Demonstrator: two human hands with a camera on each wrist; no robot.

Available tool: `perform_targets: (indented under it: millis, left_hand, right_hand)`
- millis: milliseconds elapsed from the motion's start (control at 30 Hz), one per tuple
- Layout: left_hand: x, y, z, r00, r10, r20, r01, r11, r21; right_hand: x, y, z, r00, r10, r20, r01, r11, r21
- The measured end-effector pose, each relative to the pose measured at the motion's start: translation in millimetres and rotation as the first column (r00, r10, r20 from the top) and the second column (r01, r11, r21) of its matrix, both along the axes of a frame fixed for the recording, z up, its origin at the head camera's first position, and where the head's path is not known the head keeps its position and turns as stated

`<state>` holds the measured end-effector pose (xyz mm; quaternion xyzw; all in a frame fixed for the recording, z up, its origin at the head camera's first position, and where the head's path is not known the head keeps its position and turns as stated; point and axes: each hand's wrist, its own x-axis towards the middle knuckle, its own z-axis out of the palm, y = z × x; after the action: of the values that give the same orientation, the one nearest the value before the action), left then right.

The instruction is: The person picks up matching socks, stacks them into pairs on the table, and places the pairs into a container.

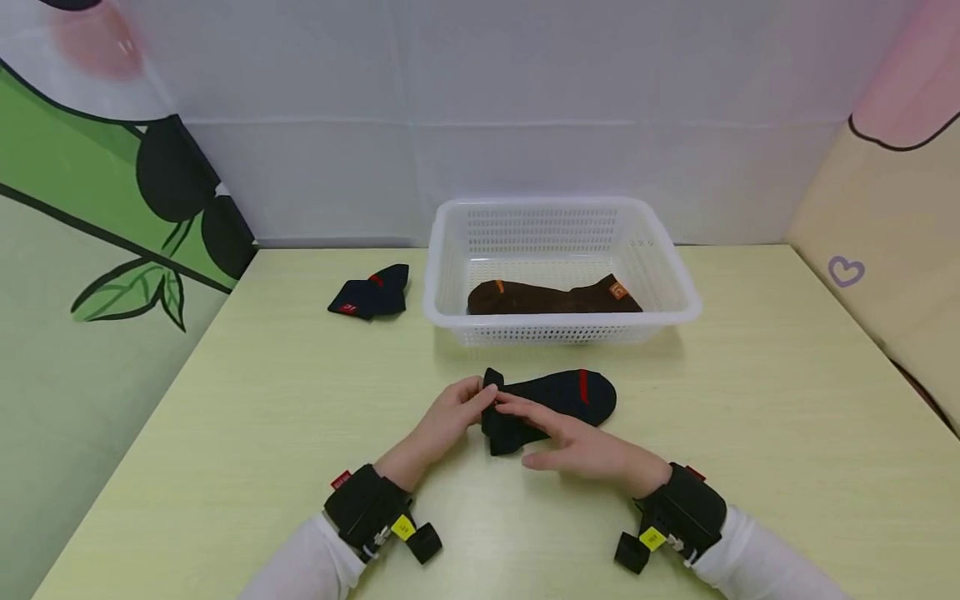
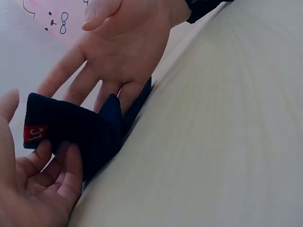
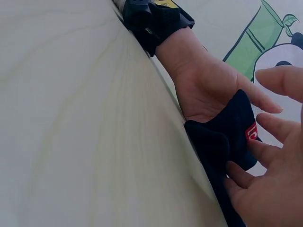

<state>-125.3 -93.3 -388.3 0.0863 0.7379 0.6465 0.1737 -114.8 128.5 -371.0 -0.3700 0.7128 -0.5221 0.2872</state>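
A dark navy sock (image 1: 551,396) with a red stripe near its toe lies on the table, toe to the right. Its cuff, bearing a red label (image 2: 35,133), rises from the tabletop at the hands. My left hand (image 1: 450,417) holds the sock at this end, fingers curled against the cuff; in the left wrist view its thumb stands apart from the cloth. From the other side, my right hand (image 1: 581,446) reaches over the sock with nearly straight fingers (image 3: 265,153) at the cuff, its thumb spread away. The sock hides some fingertips in both wrist views.
Behind the sock stands a white perforated plastic basket (image 1: 562,321) with a brown sock (image 1: 551,298) inside, orange marks at both ends. Another dark navy sock (image 1: 371,293) lies crumpled on the table (image 1: 262,375) left of the basket. Printed cloth walls (image 1: 525,167) border the table.
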Motion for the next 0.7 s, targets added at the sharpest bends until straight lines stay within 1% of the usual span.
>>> perform_targets:
  millis: [67, 167, 233, 300, 333, 367, 400, 467, 533, 600, 633, 700]
  left_hand:
    - [0.7, 0.3, 0.6, 1.000, 0.007, -0.025, -0.008, 1.000, -0.025]
    - [1.3, 0.6, 0.2, 0.998, 0.015, -0.067, -0.018, 0.999, -0.047]
    - [1.5, 0.9, -0.2, 0.996, 0.035, -0.078, -0.038, 0.998, -0.048]
    - [1.1, 1.2, -1.0, 0.994, 0.077, -0.081, -0.081, 0.996, -0.043]
    - [0.9, 1.6, -1.0, 0.991, 0.103, -0.080, -0.107, 0.994, -0.038]
    - [0.5, 2.0, -1.5, 0.988, 0.132, -0.076, -0.135, 0.990, -0.033]
    - [-0.1, 2.6, -1.8, 0.985, 0.158, -0.074, -0.160, 0.987, -0.022]
    - [-0.4, 3.1, -2.1, 0.976, 0.203, -0.084, -0.205, 0.979, -0.017]
    - [-1.5, 3.1, -3.0, 0.966, 0.243, -0.086, -0.245, 0.969, -0.011]
    - [-2.7, 2.2, -3.8, 0.956, 0.278, -0.098, -0.280, 0.960, -0.016]
    - [-3.3, 0.8, -4.1, 0.951, 0.292, -0.105, -0.296, 0.955, -0.021]
    - [-6.1, -2.7, -5.9, 0.944, 0.310, -0.113, -0.315, 0.949, -0.029]
  right_hand:
    - [0.6, 0.5, 0.8, 1.000, 0.006, -0.008, -0.005, 0.999, 0.041]
    - [0.5, 1.3, 3.4, 1.000, -0.003, 0.012, 0.002, 0.998, 0.070]
    - [-1.5, 2.8, 5.9, 1.000, -0.029, 0.002, 0.029, 0.995, 0.093]
    - [-5.9, 5.9, 8.6, 0.995, -0.070, -0.076, 0.079, 0.990, 0.121]
    - [-9.1, 8.5, 9.8, 0.987, -0.102, -0.128, 0.120, 0.983, 0.137]
    - [-12.5, 11.8, 11.6, 0.973, -0.140, -0.182, 0.169, 0.973, 0.158]
    - [-16.2, 15.6, 13.1, 0.954, -0.180, -0.240, 0.227, 0.956, 0.185]
    - [-24.5, 24.5, 14.9, 0.908, -0.248, -0.338, 0.338, 0.910, 0.241]
    - [-31.9, 33.3, 16.2, 0.874, -0.296, -0.385, 0.424, 0.852, 0.308]
    - [-38.2, 40.6, 15.9, 0.852, -0.310, -0.421, 0.473, 0.801, 0.368]
    - [-40.9, 43.3, 15.6, 0.846, -0.306, -0.436, 0.485, 0.781, 0.393]
    - [-44.6, 47.2, 15.5, 0.840, -0.291, -0.458, 0.495, 0.756, 0.428]
